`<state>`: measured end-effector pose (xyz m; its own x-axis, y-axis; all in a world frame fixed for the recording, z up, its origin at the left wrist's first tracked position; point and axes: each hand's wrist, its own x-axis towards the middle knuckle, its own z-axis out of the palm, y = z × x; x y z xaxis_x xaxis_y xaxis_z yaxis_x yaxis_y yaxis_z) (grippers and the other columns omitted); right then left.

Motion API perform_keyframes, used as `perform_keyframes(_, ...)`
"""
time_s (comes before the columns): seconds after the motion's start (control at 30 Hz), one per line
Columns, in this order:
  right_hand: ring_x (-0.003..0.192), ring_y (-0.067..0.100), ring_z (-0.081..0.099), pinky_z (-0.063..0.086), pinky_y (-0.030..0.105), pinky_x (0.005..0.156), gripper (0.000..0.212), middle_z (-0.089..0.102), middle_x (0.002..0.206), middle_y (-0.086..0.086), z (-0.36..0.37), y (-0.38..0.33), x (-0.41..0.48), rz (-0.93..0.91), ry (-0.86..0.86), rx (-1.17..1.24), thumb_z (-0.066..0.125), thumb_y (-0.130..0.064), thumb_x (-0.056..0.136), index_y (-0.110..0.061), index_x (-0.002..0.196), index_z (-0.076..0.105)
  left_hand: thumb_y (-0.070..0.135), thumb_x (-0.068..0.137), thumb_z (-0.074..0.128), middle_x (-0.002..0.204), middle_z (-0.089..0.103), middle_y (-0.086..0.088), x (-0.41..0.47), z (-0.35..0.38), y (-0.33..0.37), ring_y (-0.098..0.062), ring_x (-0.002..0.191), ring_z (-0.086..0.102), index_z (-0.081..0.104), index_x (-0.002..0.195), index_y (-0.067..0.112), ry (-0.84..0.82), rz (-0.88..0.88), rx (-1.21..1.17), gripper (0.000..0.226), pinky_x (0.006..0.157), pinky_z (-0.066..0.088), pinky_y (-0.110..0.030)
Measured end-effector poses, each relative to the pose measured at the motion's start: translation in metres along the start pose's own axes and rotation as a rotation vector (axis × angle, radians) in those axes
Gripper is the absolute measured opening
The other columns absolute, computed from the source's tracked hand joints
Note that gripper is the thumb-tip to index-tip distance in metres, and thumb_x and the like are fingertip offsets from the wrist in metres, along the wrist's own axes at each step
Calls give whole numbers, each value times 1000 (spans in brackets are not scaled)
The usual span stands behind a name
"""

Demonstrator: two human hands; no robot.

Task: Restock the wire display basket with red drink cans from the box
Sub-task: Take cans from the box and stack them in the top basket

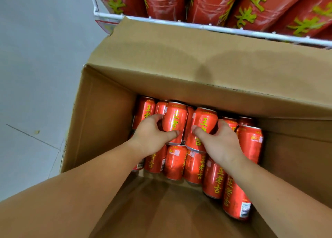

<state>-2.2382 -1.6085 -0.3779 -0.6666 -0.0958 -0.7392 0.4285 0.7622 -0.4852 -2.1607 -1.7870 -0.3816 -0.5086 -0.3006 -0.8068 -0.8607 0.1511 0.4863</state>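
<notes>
Item 1, near: cardboard box (100,126), open, red cans lying in its far half. Item 2: my left hand (150,135) wraps one top-layer can (175,122); my right hand (221,140) wraps its neighbour (203,124). I'd judge a straight lift best, thumbs firm, clear of the box's far flap. Item 3, far: wire basket (197,24), already holding red stock.

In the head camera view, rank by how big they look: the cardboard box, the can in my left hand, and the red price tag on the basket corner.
Largest to smallest, as they appear:
1. cardboard box
2. can gripped by the left hand
3. red price tag, though it is partly hidden behind the box flap, so its full size is unclear.
</notes>
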Motion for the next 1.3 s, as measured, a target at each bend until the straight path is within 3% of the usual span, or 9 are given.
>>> perform_keyframes(0.1, 79, 6, 64, 54, 29, 67, 36, 66, 90, -13, -19, -7, -11, -29, -25, 52, 75, -49, 83, -28, 107, 59, 37, 75, 88, 120, 69, 4, -17, -8, 2, -18, 109, 69, 54, 141, 26, -53, -39, -101, 75, 98, 55, -48)
perform_keyframes(0.27, 80, -3, 56, 38, 13, 61, 38, 58, 90, -19, -58, -27, -49, -97, -61, 0, 76, -46, 84, -32, 112, 54, 32, 79, 86, 121, 69, 3, -74, -25, 26, -15, 107, 71, 56, 136, 24, -97, -38, -216, 65, 96, 57, -47)
perform_keyframes(0.57, 77, -7, 54, 36, 9, 63, 38, 57, 85, -23, -138, -95, -175, -221, -61, -72, 79, -44, 81, -38, 108, 52, 36, 75, 89, 120, 67, 6, -214, -75, 105, -10, 103, 69, 49, 134, 25, 57, 121, -224, 73, 94, 58, -40)
perform_keyframes(0.7, 84, 5, 60, 46, 24, 73, 37, 59, 89, -20, -178, -138, -231, -285, -28, -55, 78, -46, 81, -37, 105, 51, 45, 62, 88, 118, 68, 3, -276, -101, 150, -11, 102, 70, 53, 127, 26, 122, 213, -255, 77, 94, 58, -38)
perform_keyframes(0.8, 92, 15, 66, 53, 36, 87, 40, 66, 96, -12, -209, -171, -277, -291, 12, 4, 79, -49, 78, -35, 105, 53, 24, 75, 90, 110, 69, 0, -329, -119, 190, -1, 86, 72, 54, 114, 31, 179, 287, -292, 54, 76, 56, -18)
perform_keyframes(0.87, 92, 15, 68, 55, 41, 89, 42, 69, 100, -9, -234, -193, -309, -326, 39, 40, 79, -51, 74, -35, 105, 56, 15, 79, 86, 110, 67, 0, -364, -134, 215, -3, 83, 72, 52, 115, 27, 210, 342, -306, 51, 73, 57, -17)
perform_keyframes(1.03, 88, 10, 67, 55, 39, 86, 37, 68, 99, -10, -304, -255, -407, -403, 96, 79, 81, -39, 80, -31, 107, 57, 15, 78, 87, 114, 65, 2, -462, -177, 281, -9, 86, 69, 48, 121, 26, 248, 480, -312, 59, 74, 56, -22)
perform_keyframes(1.17, 88, 11, 68, 55, 39, 86, 42, 70, 97, -9, -355, -301, -481, -481, 183, 61, 81, -44, 78, -28, 110, 59, 10, 76, 88, 110, 68, -3, -540, -214, 329, -7, 84, 69, 53, 128, 13, 247, 584, -314, 63, 82, 58, -25)
perform_keyframes(1.3, 88, 12, 66, 53, 34, 75, 41, 68, 100, -7, -397, -343, -550, -559, 225, 72, 80, -43, 80, -26, 109, 56, 12, 76, 88, 111, 69, -2, -608, -250, 369, 0, 82, 71, 53, 127, 14, 254, 686, -302, 62, 71, 57, -19)
